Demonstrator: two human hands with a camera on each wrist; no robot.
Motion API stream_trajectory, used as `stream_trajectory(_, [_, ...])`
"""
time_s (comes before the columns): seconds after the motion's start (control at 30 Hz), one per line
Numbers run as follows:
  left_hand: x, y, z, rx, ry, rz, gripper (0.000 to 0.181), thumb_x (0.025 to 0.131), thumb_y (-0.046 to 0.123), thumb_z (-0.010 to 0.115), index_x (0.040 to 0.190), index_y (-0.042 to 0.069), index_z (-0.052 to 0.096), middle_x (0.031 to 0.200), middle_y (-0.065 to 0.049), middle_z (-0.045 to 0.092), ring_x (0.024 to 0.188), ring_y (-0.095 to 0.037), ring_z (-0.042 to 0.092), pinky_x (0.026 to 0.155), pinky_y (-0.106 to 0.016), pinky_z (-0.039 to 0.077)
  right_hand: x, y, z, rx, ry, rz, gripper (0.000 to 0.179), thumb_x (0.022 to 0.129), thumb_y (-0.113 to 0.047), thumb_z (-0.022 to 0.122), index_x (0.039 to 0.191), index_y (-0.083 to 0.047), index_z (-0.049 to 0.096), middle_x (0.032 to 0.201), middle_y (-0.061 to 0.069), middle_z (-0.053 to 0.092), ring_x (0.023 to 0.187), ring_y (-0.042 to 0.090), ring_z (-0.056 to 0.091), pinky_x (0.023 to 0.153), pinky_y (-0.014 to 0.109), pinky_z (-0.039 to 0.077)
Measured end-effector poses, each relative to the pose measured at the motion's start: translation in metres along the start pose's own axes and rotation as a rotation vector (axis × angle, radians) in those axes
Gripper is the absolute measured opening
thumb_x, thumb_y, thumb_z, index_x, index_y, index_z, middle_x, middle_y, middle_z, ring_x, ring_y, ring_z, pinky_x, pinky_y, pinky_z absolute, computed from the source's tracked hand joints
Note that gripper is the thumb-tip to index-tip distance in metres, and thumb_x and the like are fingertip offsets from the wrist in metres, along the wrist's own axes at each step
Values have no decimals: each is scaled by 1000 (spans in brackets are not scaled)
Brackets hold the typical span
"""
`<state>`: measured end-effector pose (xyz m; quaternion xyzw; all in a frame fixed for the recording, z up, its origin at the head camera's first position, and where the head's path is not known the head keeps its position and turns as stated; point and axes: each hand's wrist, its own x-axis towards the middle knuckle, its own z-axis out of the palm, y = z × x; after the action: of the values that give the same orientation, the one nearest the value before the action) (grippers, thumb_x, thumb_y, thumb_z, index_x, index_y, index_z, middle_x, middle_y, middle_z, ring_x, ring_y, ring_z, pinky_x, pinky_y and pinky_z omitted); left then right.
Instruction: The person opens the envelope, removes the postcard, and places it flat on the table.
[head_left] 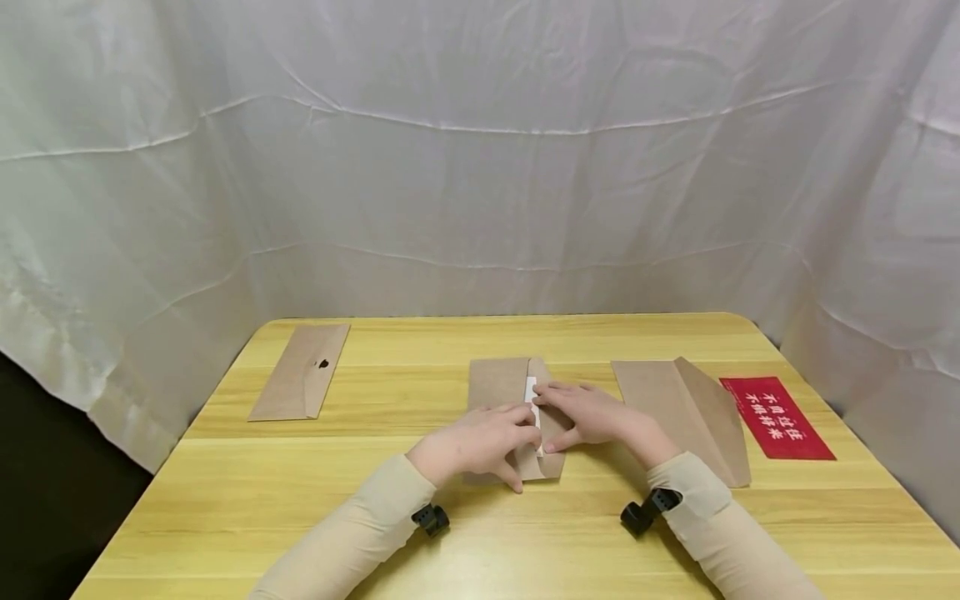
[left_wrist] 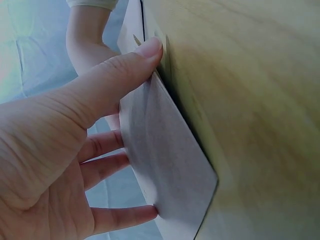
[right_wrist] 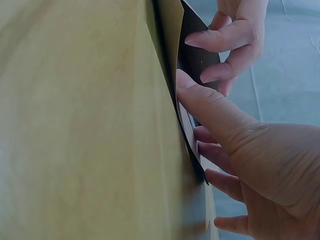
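Note:
A brown kraft envelope lies at the middle of the table with its flap toward the right. A strip of white paper shows at its opening. My left hand rests on the envelope's body, fingertips near the white strip; in the left wrist view, its fingers spread across the paper, with the thumb by its edge. My right hand touches the flap side, fingertips by the strip and thumb lower down. Seen from the right wrist, the thumb lies against the paper's edge. Part of the opening is hidden by fingers.
Another brown envelope lies to the right with its flap spread out. Beyond it is a red card with white characters. A closed brown envelope with a dark mark lies at the far left. White curtain hangs behind the table.

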<state>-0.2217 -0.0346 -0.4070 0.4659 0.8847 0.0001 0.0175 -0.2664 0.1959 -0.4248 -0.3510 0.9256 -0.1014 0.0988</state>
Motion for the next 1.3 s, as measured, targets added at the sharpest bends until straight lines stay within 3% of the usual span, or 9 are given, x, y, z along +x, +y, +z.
stream_trajectory(0.37, [0,0,-2,-7,20,24,51,71,58,76,110,29,59,124,9,52,111,-10,50,78,-29,51,-1,7,-1,-18,31,0,77,80,-56,70,138,-10,51,151,15,44,139,37,42,109,62,33])
stream_trajectory(0.53, [0,-1,-1,-17,23,30,51,70,57,77,108,28,59,121,9,52,109,-9,50,75,-25,48,-3,11,-4,31,31,14,79,81,-51,73,141,-6,48,144,13,52,133,35,48,108,58,38])
stream_trajectory(0.67, [0,-1,-1,-26,14,27,53,71,56,77,111,28,59,123,9,52,113,-9,50,80,-25,50,-2,14,-7,64,45,17,79,82,-46,75,141,-1,47,133,11,61,126,34,55,106,53,43])
stream_trajectory(0.87, [1,-1,-1,-36,-2,27,53,71,56,77,113,28,59,125,8,53,114,-10,50,87,-25,50,1,14,-6,-2,128,17,57,84,-44,72,124,-5,60,118,8,68,111,28,63,100,52,46])
stream_trajectory(0.97, [1,0,-2,-33,-2,44,53,72,55,77,112,27,59,123,8,53,112,-10,51,91,-23,48,3,13,-4,-41,165,45,54,85,-45,70,123,-8,60,121,10,66,113,30,62,101,56,43])
stream_trajectory(1.1, [2,1,0,-31,-1,68,54,72,55,77,112,24,59,123,6,54,111,-10,51,93,-19,46,4,11,0,-82,201,59,64,87,-48,68,133,-6,55,130,15,60,120,35,57,101,58,43])
stream_trajectory(1.3, [2,2,0,-25,4,81,54,71,55,77,111,25,60,122,7,54,106,-7,50,88,-16,46,4,10,4,-74,190,66,79,89,-51,63,146,-1,41,149,24,41,139,44,37,109,64,32])
